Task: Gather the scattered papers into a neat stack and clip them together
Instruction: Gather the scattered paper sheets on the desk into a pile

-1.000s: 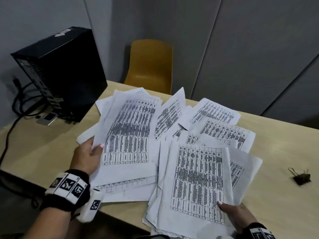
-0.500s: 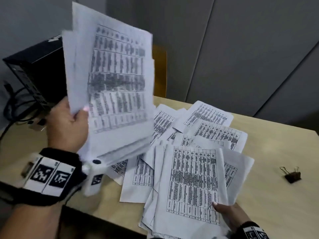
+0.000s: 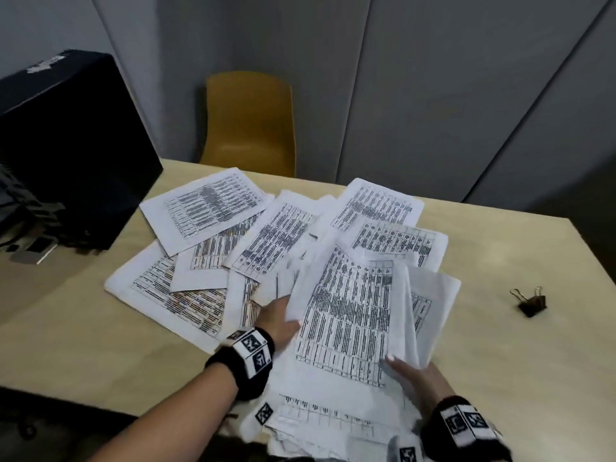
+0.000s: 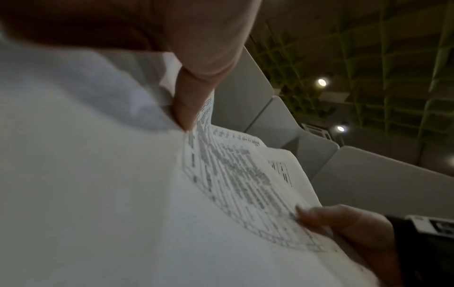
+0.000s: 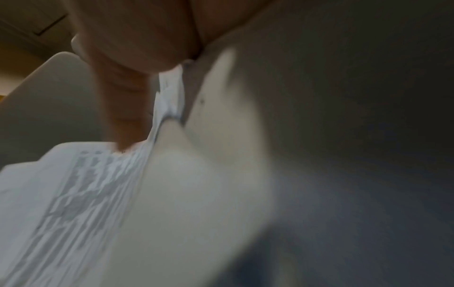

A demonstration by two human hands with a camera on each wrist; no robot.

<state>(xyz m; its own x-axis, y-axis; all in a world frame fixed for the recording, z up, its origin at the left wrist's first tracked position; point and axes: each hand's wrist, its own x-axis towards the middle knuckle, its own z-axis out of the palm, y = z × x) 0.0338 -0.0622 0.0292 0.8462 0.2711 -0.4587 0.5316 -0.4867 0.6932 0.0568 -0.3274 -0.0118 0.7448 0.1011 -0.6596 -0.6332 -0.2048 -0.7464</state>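
Printed sheets lie scattered over the wooden table [image 3: 500, 378]. The near pile of papers [image 3: 350, 315] is loose and fanned, overhanging the front edge. My left hand [image 3: 283, 323] pinches its left edge, and in the left wrist view the thumb [image 4: 186, 108] lies on the top sheet. My right hand [image 3: 406, 368] grips the lower right corner, thumb on top; its fingers below are hidden. Several loose sheets [image 3: 203, 211] stay spread to the left and behind. A black binder clip [image 3: 530, 304] lies alone on the right.
A black computer tower [image 3: 66, 145] with cables stands at the table's back left corner. A yellow chair [image 3: 250, 121] is behind the table against grey wall panels. Bare tabletop shows around the clip and in the near left.
My left hand lifted a bundle of sheets from the left, swung it up, then brought it down onto the near pile. The sheets that lay under it now show. My right hand kept its hold.
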